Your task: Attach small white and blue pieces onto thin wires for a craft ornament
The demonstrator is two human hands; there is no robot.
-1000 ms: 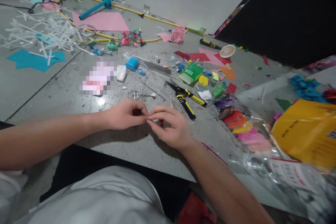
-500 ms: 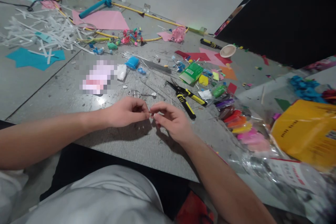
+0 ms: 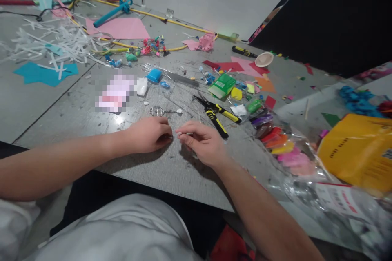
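Low over the table's near edge, my right hand [image 3: 200,140] pinches a small white bit [image 3: 179,134], perhaps modelling clay, between thumb and fingertips. A short gap to the left, my left hand [image 3: 150,133] is closed with its fingers curled down; whatever they hold, if anything, is hidden. Just beyond the hands lies a bent-wire piece [image 3: 157,111] with a loop grid and a white lump [image 3: 179,111] at its tip. Another small white crumb [image 3: 146,103] is behind it. Black-and-yellow pliers [image 3: 216,114] rest beyond my right hand.
A white packet [image 3: 142,86], a blue packet [image 3: 154,75] and thin metal wires [image 3: 180,77] lie farther back. To the right are a green packet [image 3: 222,85], a bag of coloured clay [image 3: 284,147] and a yellow pouch [image 3: 358,151]. White paper strips [image 3: 61,40] spread at the left.
My hands have come apart; they were fingertip to fingertip. My left hand has turned knuckles-up and its fingers have curled under, while my right hand keeps its pinch.
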